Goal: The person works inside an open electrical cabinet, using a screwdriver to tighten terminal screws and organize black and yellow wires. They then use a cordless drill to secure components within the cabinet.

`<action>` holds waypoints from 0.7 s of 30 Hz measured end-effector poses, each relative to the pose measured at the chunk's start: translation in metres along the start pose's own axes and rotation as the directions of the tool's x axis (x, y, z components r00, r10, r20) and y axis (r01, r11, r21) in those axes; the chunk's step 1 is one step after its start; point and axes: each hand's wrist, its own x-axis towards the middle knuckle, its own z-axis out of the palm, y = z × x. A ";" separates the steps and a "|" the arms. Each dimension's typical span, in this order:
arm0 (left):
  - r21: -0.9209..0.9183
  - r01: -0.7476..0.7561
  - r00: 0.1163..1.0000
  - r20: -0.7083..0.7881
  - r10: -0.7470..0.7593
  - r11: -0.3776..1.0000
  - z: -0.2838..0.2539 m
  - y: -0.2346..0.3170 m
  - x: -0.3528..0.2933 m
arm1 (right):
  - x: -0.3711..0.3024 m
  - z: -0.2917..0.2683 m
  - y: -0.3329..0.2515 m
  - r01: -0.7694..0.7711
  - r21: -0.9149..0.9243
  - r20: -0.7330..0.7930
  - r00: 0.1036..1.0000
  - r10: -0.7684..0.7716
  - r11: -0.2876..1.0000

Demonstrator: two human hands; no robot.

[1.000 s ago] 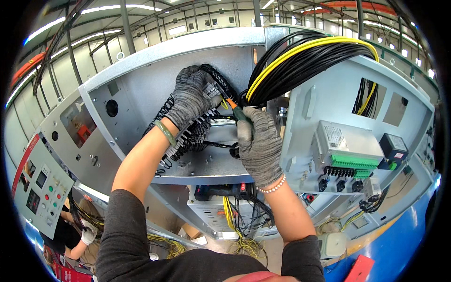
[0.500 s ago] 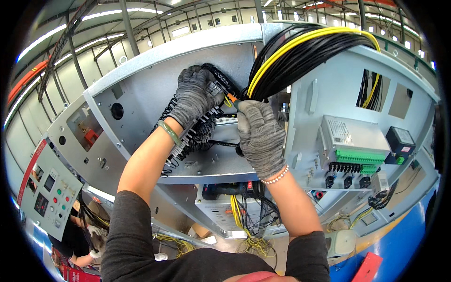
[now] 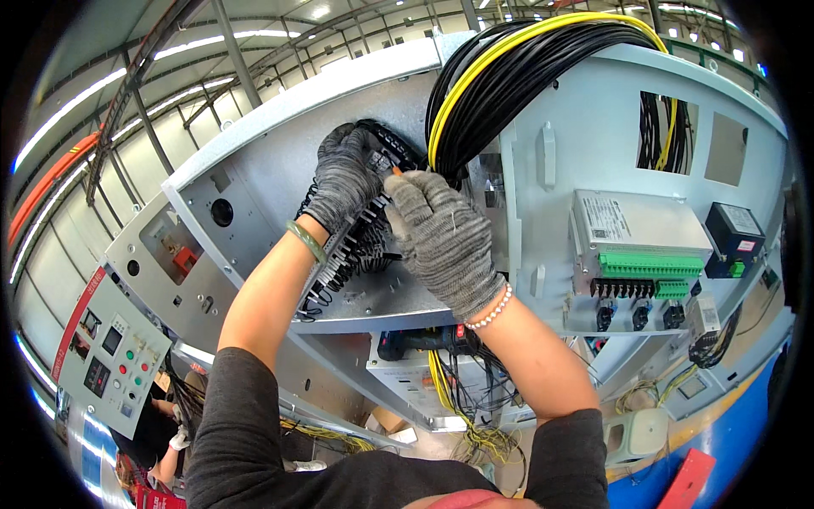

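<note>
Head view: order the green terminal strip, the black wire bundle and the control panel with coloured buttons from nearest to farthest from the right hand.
From the right hand:
1. black wire bundle, just above it, arching right.
2. green terminal strip, to the right on the grey module.
3. control panel with coloured buttons, far lower left.

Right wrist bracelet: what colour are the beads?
White, pearl-like bracelet below the right hand; head view.

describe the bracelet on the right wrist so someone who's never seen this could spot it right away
Start at the grey metal cabinet. Two hands in grey knit gloves work at its middle; follow the right hand down to the glove's cuff. The bracelet is a string of small white beads, unlike the plain green bangle on the other wrist.
</note>
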 end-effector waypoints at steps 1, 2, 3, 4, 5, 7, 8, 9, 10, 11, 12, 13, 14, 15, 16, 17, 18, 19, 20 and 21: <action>0.028 -0.013 1.000 0.016 0.012 1.000 -0.001 -0.001 -0.002 | -0.004 0.001 0.000 -0.011 0.011 -0.013 1.000 0.011 1.000; 0.071 -0.052 0.999 0.012 0.051 0.996 0.001 0.000 -0.004 | -0.010 0.000 0.003 0.012 0.006 0.000 1.000 -0.012 1.000; 0.117 -0.095 0.995 0.009 0.094 0.989 0.002 0.001 -0.004 | -0.016 0.001 0.006 0.039 -0.002 -0.010 0.999 -0.039 0.999; 0.185 -0.158 0.987 -0.010 0.163 0.970 0.003 0.002 -0.007 | -0.021 0.001 0.009 0.065 -0.009 -0.020 0.998 -0.065 0.998; 0.257 -0.212 0.974 -0.024 0.225 0.943 0.003 0.001 -0.011 | -0.024 0.001 0.010 0.090 -0.011 -0.027 0.996 -0.091 0.996; 0.457 -0.202 0.978 0.049 0.202 0.866 -0.004 0.037 -0.017 | -0.025 -0.003 0.017 0.031 0.042 -0.048 0.998 -0.029 0.999; 0.443 -0.188 0.981 0.041 0.190 0.877 -0.006 0.040 -0.021 | -0.025 -0.005 0.016 -0.005 0.063 -0.054 0.999 0.008 0.998; 0.427 -0.175 0.983 0.034 0.178 0.887 -0.008 0.039 -0.023 | -0.025 -0.006 0.014 -0.041 0.083 -0.059 0.997 0.046 0.996; 0.413 -0.163 0.986 0.030 0.166 0.896 -0.007 0.036 -0.021 | -0.023 -0.004 0.013 -0.066 0.098 -0.051 0.996 0.071 0.993; 0.439 -0.165 0.986 0.052 0.158 0.883 -0.008 0.040 -0.021 | -0.021 -0.005 0.013 -0.080 0.082 -0.050 0.995 0.085 0.993; 0.464 -0.169 0.986 0.075 0.151 0.870 -0.010 0.049 -0.022 | -0.018 -0.006 0.011 -0.095 0.066 -0.049 0.994 0.099 0.993; 0.489 -0.173 0.985 0.098 0.143 0.855 -0.011 0.053 -0.022 | -0.016 -0.008 0.009 -0.111 0.049 -0.048 0.992 0.113 0.993; 0.498 -0.183 0.983 0.080 0.165 0.848 -0.011 0.049 -0.022 | -0.015 -0.012 0.006 -0.150 0.060 -0.027 0.988 0.152 0.987; 0.507 -0.192 0.980 0.062 0.187 0.841 -0.011 0.043 -0.022 | -0.016 -0.015 0.003 -0.138 0.057 -0.051 0.989 0.141 0.989; 0.516 -0.201 0.977 0.044 0.209 0.833 -0.012 0.039 -0.022 | -0.018 -0.018 0.000 -0.127 0.054 -0.075 0.989 0.130 0.990; 0.517 -0.198 0.978 0.045 0.204 0.833 -0.012 0.039 -0.022 | -0.020 -0.021 -0.001 -0.117 0.044 -0.098 0.988 0.120 0.992; 0.519 -0.193 0.979 0.045 0.199 0.832 -0.013 0.041 -0.023 | -0.023 -0.022 0.000 -0.120 0.043 -0.103 0.987 0.123 0.992; 0.522 -0.189 0.980 0.046 0.194 0.832 -0.014 0.041 -0.023 | -0.024 -0.018 0.001 -0.128 0.032 -0.091 0.987 0.130 0.991; 0.534 -0.197 0.979 0.060 0.195 0.822 -0.014 0.042 -0.022 | -0.024 -0.015 0.004 -0.134 0.013 -0.080 0.988 0.134 0.991; 0.547 -0.204 0.978 0.075 0.195 0.812 -0.014 0.043 -0.020 | -0.023 -0.013 0.006 -0.139 -0.005 -0.068 0.988 0.138 0.990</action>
